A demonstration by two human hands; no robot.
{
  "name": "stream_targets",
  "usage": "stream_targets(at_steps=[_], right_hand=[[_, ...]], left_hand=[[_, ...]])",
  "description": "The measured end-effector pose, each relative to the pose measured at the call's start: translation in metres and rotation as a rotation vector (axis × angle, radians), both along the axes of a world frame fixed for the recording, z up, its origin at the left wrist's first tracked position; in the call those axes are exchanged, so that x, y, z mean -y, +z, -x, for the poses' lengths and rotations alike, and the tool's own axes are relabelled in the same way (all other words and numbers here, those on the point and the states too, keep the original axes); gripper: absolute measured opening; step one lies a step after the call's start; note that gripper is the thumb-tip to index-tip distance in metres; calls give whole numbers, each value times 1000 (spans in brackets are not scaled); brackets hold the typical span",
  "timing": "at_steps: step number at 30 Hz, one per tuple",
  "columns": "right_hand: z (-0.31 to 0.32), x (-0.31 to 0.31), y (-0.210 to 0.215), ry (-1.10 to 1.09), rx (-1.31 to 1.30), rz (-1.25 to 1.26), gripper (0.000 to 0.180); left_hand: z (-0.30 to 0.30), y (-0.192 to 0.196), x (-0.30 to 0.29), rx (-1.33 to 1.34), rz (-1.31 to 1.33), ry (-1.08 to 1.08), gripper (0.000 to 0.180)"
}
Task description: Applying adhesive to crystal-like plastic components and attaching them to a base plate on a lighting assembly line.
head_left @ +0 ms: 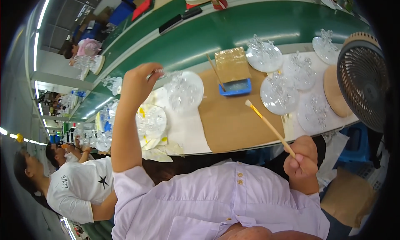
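My right hand (301,161) is closed round the wooden handle of a paintbrush (268,125), its pale bristles pointing up and away over a brown cardboard sheet (233,123). At the left, the fingers of my left hand (143,78) pinch the edge of a clear, many-branched ornament (180,90) on a white round base (195,82). Part of that ornament blurs into glare. A small blue tray (236,88) sits on the cardboard, with a second brush (216,71) leaning at its side and a gold-brown wrapped block (231,64) behind it.
Several similar clear ornaments (279,94) on round discs stand at the right, near a dark fan (366,84). More discs (151,121) and yellow-white wrapping lie beside my left forearm. Behind runs a green conveyor belt (250,29). A co-worker in a white shirt (79,190) sits at the left.
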State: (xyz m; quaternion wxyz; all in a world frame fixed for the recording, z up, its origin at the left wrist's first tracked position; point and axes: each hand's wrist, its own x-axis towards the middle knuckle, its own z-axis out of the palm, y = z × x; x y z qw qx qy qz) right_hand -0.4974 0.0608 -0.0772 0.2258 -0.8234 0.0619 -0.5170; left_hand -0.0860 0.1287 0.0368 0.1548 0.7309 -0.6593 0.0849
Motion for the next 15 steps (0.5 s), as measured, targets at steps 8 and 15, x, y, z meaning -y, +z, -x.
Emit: stream_targets(at_steps=[8,15], right_hand=[[-7,-1,-6,16,25,71,17],[-18,3,-17,11,2,79,18]], left_hand=[[-98,-62,144,-2,142,205,20],[-113,-115,153,-76,66,314,61]])
